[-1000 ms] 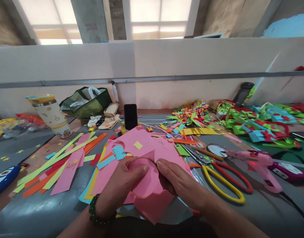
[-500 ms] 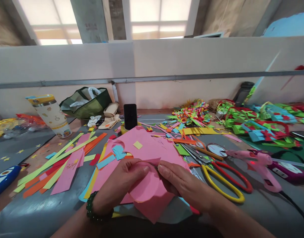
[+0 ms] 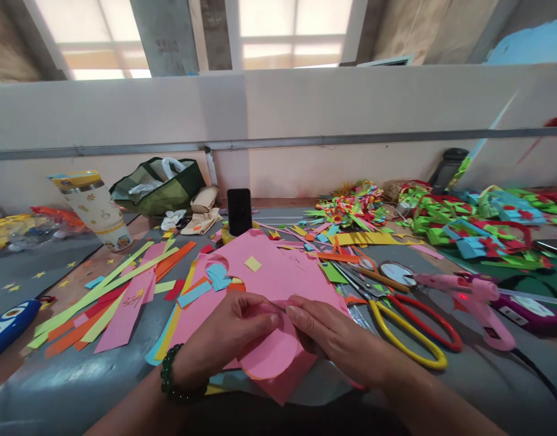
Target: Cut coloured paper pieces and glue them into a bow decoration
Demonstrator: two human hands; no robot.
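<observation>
Between my two hands is a piece of pink paper [image 3: 270,356], curved at its lower edge, with a pointed corner hanging below. My left hand [image 3: 235,330], with a dark green bead bracelet [image 3: 173,376] at the wrist, pinches its upper left edge between thumb and fingers. On the other side, my right hand [image 3: 326,330] grips the upper right edge; some of its fingers are hidden behind the paper. Both hands are close together over a larger pink sheet [image 3: 282,269], which carries blue paper scraps [image 3: 218,277] and a small yellow square [image 3: 253,264].
Right of my hands lie scissors with red and yellow handles [image 3: 410,333] and a pink glue gun [image 3: 480,303]. Coloured paper strips [image 3: 128,303] spread to the left, near a tumbler [image 3: 94,209]. A phone [image 3: 239,212] stands behind the sheet. Paper baskets [image 3: 469,227] crowd the far right.
My hands have drawn slightly closer together at the paper's top edge. The pink corner that stuck up between them is now folded down or covered by my fingers.
</observation>
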